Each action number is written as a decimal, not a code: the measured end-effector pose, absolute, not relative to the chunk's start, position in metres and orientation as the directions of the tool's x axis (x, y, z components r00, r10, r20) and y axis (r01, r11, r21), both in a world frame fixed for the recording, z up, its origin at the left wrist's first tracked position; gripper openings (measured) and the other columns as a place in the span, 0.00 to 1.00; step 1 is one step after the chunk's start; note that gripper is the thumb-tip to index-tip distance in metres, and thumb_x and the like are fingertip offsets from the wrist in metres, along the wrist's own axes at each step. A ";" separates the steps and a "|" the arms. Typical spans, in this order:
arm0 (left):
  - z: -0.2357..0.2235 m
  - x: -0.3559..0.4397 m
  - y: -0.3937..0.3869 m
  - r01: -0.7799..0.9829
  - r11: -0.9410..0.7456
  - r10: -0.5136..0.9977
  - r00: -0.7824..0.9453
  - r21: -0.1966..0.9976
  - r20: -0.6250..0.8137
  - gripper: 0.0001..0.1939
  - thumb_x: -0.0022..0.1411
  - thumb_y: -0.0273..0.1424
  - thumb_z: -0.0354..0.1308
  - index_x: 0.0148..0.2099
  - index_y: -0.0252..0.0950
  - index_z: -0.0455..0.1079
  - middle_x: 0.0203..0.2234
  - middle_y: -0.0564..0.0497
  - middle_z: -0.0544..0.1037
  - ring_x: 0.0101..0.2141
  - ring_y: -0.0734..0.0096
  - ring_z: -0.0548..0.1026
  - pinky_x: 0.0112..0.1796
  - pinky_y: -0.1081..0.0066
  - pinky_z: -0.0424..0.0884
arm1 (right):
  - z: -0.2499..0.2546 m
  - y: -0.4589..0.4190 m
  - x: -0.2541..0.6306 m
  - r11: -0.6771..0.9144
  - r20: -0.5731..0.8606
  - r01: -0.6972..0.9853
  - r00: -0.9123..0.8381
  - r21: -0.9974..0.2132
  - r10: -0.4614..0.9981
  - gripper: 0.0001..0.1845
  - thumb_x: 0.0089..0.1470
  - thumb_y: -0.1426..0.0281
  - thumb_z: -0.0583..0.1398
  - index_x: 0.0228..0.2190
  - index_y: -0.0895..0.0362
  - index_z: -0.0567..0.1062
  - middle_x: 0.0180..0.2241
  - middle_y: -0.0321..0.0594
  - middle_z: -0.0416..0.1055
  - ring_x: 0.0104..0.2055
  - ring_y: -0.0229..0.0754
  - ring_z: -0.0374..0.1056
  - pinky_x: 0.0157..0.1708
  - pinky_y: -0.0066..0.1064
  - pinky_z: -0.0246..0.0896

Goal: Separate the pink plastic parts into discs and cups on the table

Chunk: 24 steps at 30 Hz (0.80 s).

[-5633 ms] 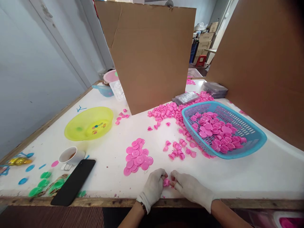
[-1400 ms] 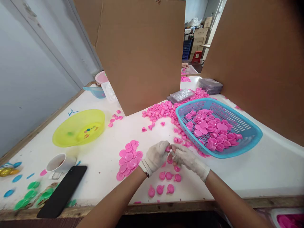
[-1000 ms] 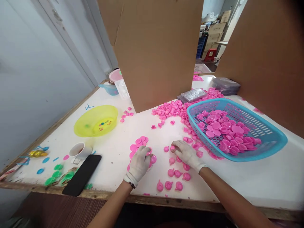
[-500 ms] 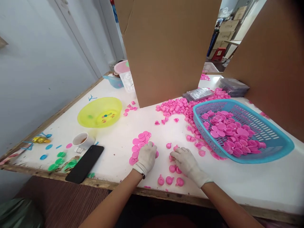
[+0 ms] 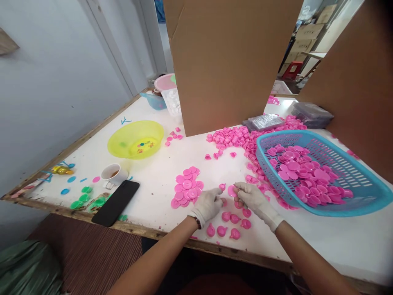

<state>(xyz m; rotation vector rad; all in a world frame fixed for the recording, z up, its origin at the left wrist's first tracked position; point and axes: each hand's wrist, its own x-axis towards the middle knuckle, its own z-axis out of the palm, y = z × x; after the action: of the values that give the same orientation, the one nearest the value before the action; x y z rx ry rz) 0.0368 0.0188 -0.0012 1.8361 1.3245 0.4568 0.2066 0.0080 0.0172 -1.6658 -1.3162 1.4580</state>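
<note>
My right hand (image 5: pixel 256 201), in a white glove with bare fingertips, pinches a flat round pink saucer (image 5: pixel 232 191) between thumb and fingers. Facing it, my gloved left hand (image 5: pixel 208 206) has thumb and forefinger parted, their tips close to a small pink toy cup (image 5: pixel 222 187); whether they touch it I cannot tell. Left of that hand lies a loose pile of pink saucers (image 5: pixel 185 189). Below and between both hands, several pink cups set on saucers (image 5: pixel 235 218) stand in rough rows near the table's front edge.
A blue basket (image 5: pixel 325 209) of pink pieces stands at right, beside a heap of pink cups (image 5: pixel 233 137). Cardboard sheets (image 5: pixel 230 69) rise behind. Leftward are a yellow basin (image 5: pixel 135 151), a mug (image 5: pixel 114 174) of brown liquid, a black phone (image 5: pixel 116 203) and green pieces (image 5: pixel 81 200).
My left hand has moved from the saucer pile rightward to the small cup. The right hand has shifted slightly and now shows a saucer in its fingers. The whole view has shifted a little.
</note>
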 end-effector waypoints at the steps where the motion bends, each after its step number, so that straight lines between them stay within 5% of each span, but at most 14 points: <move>1: -0.005 0.038 0.019 0.667 -0.200 0.898 0.417 0.718 -0.138 0.09 0.55 0.31 0.50 0.36 0.37 0.70 0.25 0.51 0.74 0.29 0.70 0.72 0.33 0.71 0.66 | 0.016 0.006 0.209 -0.375 -0.411 0.310 -0.060 -0.874 0.910 0.09 0.50 0.63 0.52 0.25 0.56 0.62 0.20 0.31 0.65 0.18 0.31 0.61 0.14 0.20 0.48; 6: -0.015 0.026 0.019 0.727 -0.246 0.897 0.421 0.642 -0.133 0.09 0.57 0.31 0.49 0.33 0.36 0.71 0.29 0.48 0.76 0.32 0.68 0.72 0.35 0.70 0.66 | 0.004 0.002 0.202 -0.417 -0.469 0.316 -0.109 -0.852 0.876 0.09 0.51 0.64 0.52 0.33 0.56 0.65 0.21 0.31 0.65 0.16 0.30 0.61 0.12 0.19 0.47; 11: -0.017 0.012 0.018 0.529 0.151 0.872 0.326 0.835 -0.365 0.12 0.61 0.31 0.43 0.34 0.35 0.67 0.20 0.53 0.72 0.18 0.77 0.68 0.24 0.75 0.66 | -0.011 0.012 0.178 -0.400 -0.494 0.372 -0.207 -0.838 0.844 0.08 0.51 0.71 0.51 0.36 0.56 0.65 0.19 0.29 0.63 0.13 0.28 0.60 0.11 0.18 0.48; 16: -0.023 0.020 0.024 0.316 0.481 0.767 0.299 0.818 -0.567 0.04 0.59 0.30 0.52 0.33 0.34 0.62 0.14 0.57 0.68 0.16 0.78 0.68 0.21 0.76 0.67 | -0.014 0.022 0.169 -0.432 -0.578 0.444 -0.273 -0.785 0.769 0.03 0.53 0.71 0.51 0.31 0.56 0.64 0.17 0.29 0.62 0.13 0.30 0.61 0.11 0.19 0.51; 24: -0.026 0.023 0.046 0.471 0.552 0.636 0.295 0.688 -0.713 0.06 0.55 0.22 0.54 0.32 0.36 0.59 0.12 0.58 0.68 0.17 0.74 0.71 0.22 0.72 0.71 | -0.013 0.041 0.172 -0.544 -0.693 0.435 -0.368 -0.717 0.620 0.07 0.52 0.71 0.55 0.36 0.55 0.63 0.20 0.31 0.67 0.19 0.34 0.68 0.19 0.25 0.65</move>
<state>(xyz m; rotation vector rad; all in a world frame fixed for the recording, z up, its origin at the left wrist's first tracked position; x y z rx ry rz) 0.0233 0.0464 -0.0257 1.0635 1.3386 0.1429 0.1721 0.0407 -0.0131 -1.6814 -1.4239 2.0438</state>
